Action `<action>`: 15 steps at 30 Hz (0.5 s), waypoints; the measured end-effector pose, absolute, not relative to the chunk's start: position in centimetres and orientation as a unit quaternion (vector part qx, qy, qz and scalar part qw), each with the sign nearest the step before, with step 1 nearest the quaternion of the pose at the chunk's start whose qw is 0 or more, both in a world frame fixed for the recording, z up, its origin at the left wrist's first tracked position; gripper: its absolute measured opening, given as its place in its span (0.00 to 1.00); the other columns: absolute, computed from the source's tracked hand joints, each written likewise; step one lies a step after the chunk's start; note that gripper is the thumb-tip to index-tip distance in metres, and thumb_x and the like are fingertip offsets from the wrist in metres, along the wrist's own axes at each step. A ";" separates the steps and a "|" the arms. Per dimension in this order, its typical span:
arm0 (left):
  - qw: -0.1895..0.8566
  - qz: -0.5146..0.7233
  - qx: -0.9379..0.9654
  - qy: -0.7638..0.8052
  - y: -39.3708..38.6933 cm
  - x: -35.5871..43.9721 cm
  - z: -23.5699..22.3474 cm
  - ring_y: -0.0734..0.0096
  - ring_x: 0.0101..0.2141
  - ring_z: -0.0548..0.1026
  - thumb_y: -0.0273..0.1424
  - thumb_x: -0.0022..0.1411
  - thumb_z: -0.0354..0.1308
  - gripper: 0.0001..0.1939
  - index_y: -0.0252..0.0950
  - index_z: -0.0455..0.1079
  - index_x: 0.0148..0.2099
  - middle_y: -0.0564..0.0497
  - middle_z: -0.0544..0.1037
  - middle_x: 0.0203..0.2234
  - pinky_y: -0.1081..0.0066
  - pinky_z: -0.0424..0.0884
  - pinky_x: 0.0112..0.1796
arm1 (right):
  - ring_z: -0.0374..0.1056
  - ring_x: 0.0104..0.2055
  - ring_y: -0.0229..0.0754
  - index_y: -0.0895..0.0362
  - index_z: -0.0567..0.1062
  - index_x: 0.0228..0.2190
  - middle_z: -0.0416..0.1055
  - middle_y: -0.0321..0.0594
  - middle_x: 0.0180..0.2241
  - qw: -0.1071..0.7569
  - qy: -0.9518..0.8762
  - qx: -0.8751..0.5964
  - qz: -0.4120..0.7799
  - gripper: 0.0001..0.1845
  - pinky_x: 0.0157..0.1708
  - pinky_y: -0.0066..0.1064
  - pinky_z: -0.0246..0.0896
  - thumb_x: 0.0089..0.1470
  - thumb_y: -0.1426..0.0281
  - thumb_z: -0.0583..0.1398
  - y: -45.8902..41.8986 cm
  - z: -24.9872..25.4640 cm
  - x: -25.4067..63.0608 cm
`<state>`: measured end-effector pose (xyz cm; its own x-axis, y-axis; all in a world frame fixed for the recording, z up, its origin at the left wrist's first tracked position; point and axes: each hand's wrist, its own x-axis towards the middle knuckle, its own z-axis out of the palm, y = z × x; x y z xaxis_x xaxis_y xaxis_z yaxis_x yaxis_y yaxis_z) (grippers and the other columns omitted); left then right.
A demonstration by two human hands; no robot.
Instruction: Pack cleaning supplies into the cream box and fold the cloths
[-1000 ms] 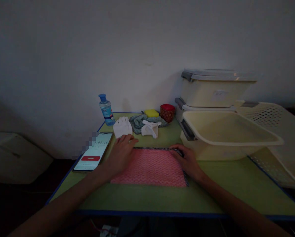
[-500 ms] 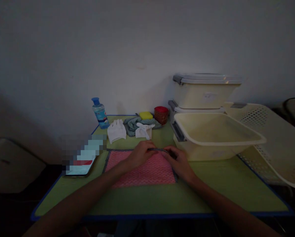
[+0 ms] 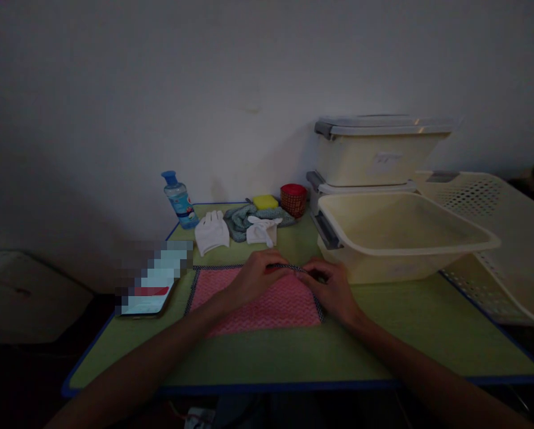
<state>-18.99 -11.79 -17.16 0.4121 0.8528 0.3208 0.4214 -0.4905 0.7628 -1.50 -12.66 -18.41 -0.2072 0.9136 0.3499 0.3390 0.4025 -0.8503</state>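
Observation:
A pink cleaning cloth [image 3: 267, 307] with a dark checked border lies spread on the green tabletop. My left hand [image 3: 260, 275] pinches its far edge near the middle, thumb below and fingers over the top. Just to the right, my right hand [image 3: 331, 286] grips the same edge near the far right corner. Between the two hands the border is lifted slightly off the table. The fingertips of both hands are partly hidden behind the edge.
Behind the cloth are white gloves [image 3: 212, 232], a grey-green cloth [image 3: 240, 221], a yellow sponge [image 3: 265, 202] and a red woven pot [image 3: 293, 201]. A blue bottle [image 3: 180, 202] and phone [image 3: 148, 298] stand left; a cream bin [image 3: 383, 262], lidded boxes [image 3: 374, 158] and a perforated basket [image 3: 517, 220] right.
My hands have come a little closer together along the cloth's far edge, the left sliding slightly right. The view has shifted a little.

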 end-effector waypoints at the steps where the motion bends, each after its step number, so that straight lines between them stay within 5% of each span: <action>1: 0.302 0.362 0.785 0.402 -11.8 -19.0 -17.2 0.72 0.29 0.69 0.29 0.57 0.55 0.08 0.32 0.73 0.31 0.51 0.73 0.26 0.74 0.63 0.31 | 0.58 0.22 0.35 0.58 0.71 0.18 0.63 0.34 0.18 0.450 -0.707 -0.444 0.318 0.11 0.21 0.26 0.52 0.45 0.64 0.59 -12.7 -18.4 -1.5; 15: 0.318 0.369 0.775 0.403 -12.0 -18.6 -17.3 0.74 0.26 0.68 0.28 0.55 0.57 0.07 0.32 0.74 0.28 0.52 0.71 0.22 0.77 0.60 0.26 | 0.58 0.22 0.35 0.58 0.69 0.24 0.62 0.34 0.20 0.419 -0.757 -0.416 0.280 0.10 0.22 0.26 0.52 0.49 0.65 0.55 -13.4 -18.1 -1.8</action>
